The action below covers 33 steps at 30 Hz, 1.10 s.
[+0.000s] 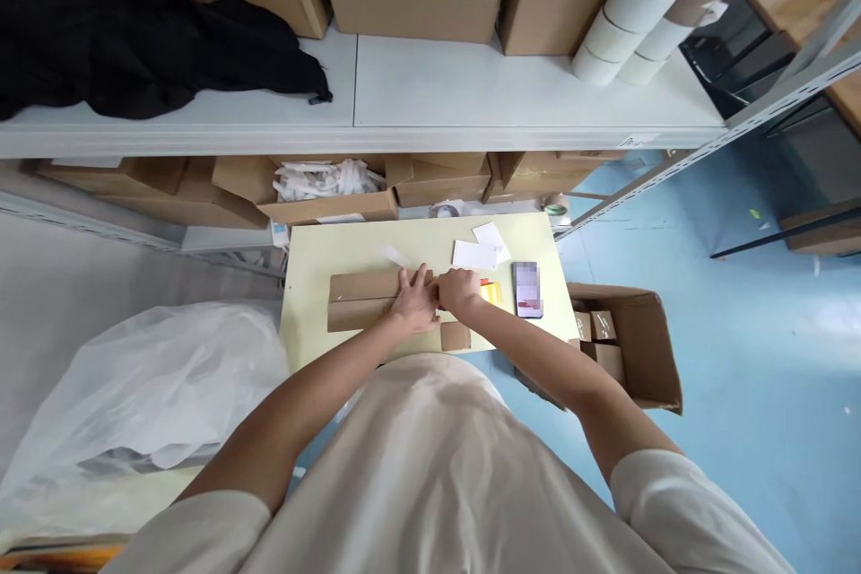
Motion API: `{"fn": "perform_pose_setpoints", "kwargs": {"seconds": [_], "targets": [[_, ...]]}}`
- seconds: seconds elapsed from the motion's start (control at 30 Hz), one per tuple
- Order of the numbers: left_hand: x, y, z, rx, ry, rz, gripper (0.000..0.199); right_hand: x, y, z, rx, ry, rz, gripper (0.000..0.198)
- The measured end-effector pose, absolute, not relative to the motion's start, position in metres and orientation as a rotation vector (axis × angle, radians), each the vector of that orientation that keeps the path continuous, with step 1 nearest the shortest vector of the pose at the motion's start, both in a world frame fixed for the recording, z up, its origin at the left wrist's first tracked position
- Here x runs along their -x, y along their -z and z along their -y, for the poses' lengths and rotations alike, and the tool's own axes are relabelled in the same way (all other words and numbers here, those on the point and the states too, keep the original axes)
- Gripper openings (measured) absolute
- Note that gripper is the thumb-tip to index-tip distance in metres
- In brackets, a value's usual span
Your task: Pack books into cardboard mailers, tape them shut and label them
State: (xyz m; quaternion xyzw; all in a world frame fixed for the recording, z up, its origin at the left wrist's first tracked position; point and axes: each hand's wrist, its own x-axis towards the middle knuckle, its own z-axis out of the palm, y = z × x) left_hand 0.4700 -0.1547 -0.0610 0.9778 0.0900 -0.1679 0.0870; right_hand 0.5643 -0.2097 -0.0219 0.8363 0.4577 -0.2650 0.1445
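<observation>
A long brown cardboard box [360, 287] lies on the pale yellow table [302, 256] with a seam running along its top. My left hand [415, 300] presses on its right end, fingers spread. Right beside it, my right hand [461, 289] is closed in a fist at the end of the box; whatever it holds is hidden by the fingers. Just right of that fist a yellow and red item [492, 291] shows in part. A small cardboard piece [456, 336] lies at the table's near edge, below my hands.
White cards [474, 255] and a phone [528, 290] lie on the table. An open carton [639, 350] with small boxes stands on the floor at right. Behind the table, a shelf [430, 90] holds cartons and label rolls [632, 9]. White plastic sheeting [175, 377] bulges at left.
</observation>
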Motion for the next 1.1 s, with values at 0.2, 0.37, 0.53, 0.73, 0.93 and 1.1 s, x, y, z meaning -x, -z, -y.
{"fn": "perform_pose_setpoints", "kwargs": {"seconds": [0.2,0.37,0.53,0.73,0.93,1.1], "targets": [[-0.45,0.065,0.146,-2.88,0.389,-0.292,0.036,-0.556,0.033,0.225,-2.427,0.738,-1.38,0.025],[-0.446,0.061,0.141,-2.737,0.276,-0.294,0.069,-0.584,0.049,0.258,-2.684,0.567,-1.208,0.046],[-0.401,0.061,0.114,-2.682,0.006,-0.437,0.063,-0.587,0.094,0.288,-2.855,0.517,-1.04,0.042],[-0.299,0.103,0.08,-2.226,-0.286,-1.097,0.084,-0.563,0.135,0.308,-2.911,0.552,-1.107,0.046],[-0.268,0.129,0.073,-1.868,-0.194,-1.058,0.104,-0.539,0.121,0.31,-2.996,0.255,-1.114,0.07],[-0.28,0.131,0.076,-1.902,-0.249,-0.942,0.082,-0.506,0.114,0.279,-2.987,0.664,-1.562,0.093]]}}
